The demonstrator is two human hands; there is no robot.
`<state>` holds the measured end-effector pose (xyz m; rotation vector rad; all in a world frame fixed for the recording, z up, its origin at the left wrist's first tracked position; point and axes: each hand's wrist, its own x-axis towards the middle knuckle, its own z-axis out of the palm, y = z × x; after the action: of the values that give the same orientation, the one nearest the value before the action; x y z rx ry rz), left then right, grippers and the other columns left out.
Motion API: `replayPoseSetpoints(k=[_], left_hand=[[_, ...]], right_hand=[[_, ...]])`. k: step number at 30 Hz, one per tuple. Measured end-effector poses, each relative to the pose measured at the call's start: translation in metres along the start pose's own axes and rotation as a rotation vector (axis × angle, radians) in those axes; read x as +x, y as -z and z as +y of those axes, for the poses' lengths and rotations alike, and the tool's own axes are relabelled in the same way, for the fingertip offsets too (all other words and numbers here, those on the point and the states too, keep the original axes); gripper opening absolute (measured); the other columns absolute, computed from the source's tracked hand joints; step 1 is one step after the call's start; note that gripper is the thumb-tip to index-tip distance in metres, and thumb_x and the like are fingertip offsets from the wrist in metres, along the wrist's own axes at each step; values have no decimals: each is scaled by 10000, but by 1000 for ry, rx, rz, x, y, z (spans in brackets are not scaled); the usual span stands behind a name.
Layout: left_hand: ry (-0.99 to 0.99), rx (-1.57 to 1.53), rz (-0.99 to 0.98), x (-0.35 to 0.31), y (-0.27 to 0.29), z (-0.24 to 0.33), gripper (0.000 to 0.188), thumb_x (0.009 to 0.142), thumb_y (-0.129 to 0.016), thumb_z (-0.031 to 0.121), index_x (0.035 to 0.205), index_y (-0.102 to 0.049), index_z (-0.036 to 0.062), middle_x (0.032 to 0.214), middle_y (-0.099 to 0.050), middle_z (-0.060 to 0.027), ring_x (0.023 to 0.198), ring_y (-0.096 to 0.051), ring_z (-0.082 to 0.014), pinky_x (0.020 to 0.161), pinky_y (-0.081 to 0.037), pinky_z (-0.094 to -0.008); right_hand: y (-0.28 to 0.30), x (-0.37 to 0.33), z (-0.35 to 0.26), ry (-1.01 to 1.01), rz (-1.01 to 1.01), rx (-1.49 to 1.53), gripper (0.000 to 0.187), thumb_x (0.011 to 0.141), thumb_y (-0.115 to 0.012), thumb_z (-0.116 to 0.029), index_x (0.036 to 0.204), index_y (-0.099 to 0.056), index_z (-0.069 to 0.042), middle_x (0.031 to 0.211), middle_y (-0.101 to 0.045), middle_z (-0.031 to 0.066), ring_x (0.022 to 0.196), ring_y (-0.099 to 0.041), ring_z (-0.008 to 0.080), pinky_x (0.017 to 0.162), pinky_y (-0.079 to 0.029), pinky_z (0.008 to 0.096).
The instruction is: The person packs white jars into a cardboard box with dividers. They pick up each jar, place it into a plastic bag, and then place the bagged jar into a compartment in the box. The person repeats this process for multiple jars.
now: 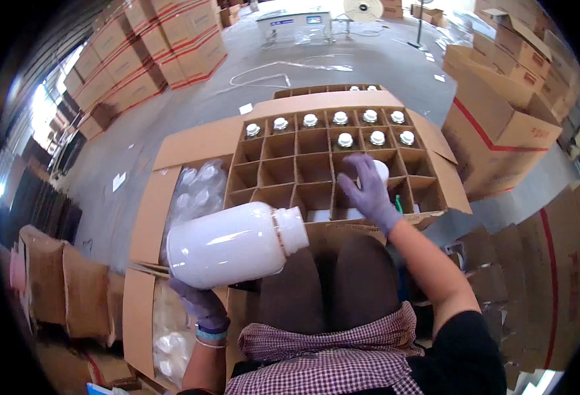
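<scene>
My left hand [201, 304], in a purple-grey glove, grips the base of a large white plastic bottle [227, 247] with a white neck and cap. The bottle lies tilted on its side above the boxes, its neck pointing right. My right hand [368, 191], also gloved, hovers over the divided carton [349, 229] with fingers apart. Beside its fingers is a white round object [381, 172], partly hidden by the hand. Capped clear bottles [340, 119] stand in several far compartments of the carton. A small green item [398, 205] shows in a near compartment.
Left of the divided carton, an open box [152, 230] holds clear plastic bottles [198, 187]. A tall open carton [500, 125] stands at the right. Stacked cartons [152, 49] line the far left, and a white machine [294, 27] stands at the back.
</scene>
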<state>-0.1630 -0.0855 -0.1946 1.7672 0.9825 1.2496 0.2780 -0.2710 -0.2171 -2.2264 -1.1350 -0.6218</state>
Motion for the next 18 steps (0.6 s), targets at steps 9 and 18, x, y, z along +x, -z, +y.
replayPoseSetpoints(k=[9,18], left_hand=[[-209,126,-41,-5,-29,49,469,1042,-485,384,1248,-576,-27,1157,-639,-150,1055,-607,-252,920,-480,-401],[131,-63,-233,-32,-35,59,765,1065,-224,624,1363,-526,-13,1276,-632,-186,1169,-607,-270,1036,-453,-399]], right_hand=[[112,-37,-126,19,-792,975,554,995,-590,-460,1393,-500,-86,1376,-529,183,1213,-591,357,1034,-499,451],[185,-75,-151,-643,-905,1265,966,859,-799,-269,1569,-153,-152,1490,-349,216,1344,-466,390,1062,-498,530]])
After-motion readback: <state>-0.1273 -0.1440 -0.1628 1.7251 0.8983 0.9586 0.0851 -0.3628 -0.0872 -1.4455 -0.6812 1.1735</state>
